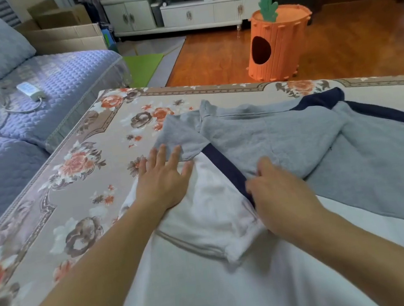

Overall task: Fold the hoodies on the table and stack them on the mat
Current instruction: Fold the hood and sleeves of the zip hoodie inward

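Here, on the floral worktop [71, 155], the left hand [163, 181] lies flat, fingers apart, on the hoodie [284, 138] sleeve while the right hand [276, 194] pinches the navy stripe [223, 165] beside it; best keep pressing while creasing.

I am in a home living room: a quilted blue sofa [40, 97] sits at my ten o'clock, a white TV cabinet [183, 7] at twelve, a carrot-shaped pet house [276, 43] on the wooden floor [351, 43] at one, cardboard boxes [64, 29] at eleven.
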Demonstrator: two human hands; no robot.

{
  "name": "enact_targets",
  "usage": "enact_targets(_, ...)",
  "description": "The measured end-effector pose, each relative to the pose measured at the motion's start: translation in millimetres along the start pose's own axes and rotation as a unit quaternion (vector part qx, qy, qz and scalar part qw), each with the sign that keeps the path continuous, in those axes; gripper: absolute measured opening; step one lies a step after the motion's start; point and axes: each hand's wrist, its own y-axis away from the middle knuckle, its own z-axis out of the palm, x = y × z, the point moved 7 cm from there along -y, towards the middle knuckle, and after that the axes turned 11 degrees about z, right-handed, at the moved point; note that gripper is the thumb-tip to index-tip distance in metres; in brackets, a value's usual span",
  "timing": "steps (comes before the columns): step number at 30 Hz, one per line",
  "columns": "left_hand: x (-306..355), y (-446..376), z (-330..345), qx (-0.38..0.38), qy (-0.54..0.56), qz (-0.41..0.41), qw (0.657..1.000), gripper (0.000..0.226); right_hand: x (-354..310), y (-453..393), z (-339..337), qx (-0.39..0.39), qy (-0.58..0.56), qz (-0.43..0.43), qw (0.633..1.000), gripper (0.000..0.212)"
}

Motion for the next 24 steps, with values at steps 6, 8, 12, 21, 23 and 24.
enact_targets(6,11,9,-12,-0.014,-0.065,-0.027,0.997,0.071,-39,32,61,-0.126,-0.041,-0.054,0.990,0.071)
enact_targets(8,27,13,-28,-0.044,-0.173,-0.066,0.982,0.071,-35,30,61,-0.163,-0.046,-0.068,0.983,0.065)
enact_targets(12,140,24,-51,0.025,-0.086,0.051,0.995,0.078,17,34,-7,-0.090,-0.247,-0.086,0.961,0.033)
enact_targets(21,348,46,13,0.061,-0.012,0.281,0.958,0.065,388,178,-41,0.226,-0.436,0.522,0.697,0.025)
enact_targets(23,343,39,36,0.043,-0.014,0.245,0.968,0.066,421,195,-37,0.199,-0.375,0.572,0.702,0.031)
enact_targets(24,341,37,43,0.042,-0.009,0.235,0.971,0.065,432,192,-32,0.175,-0.360,0.583,0.707,0.035)
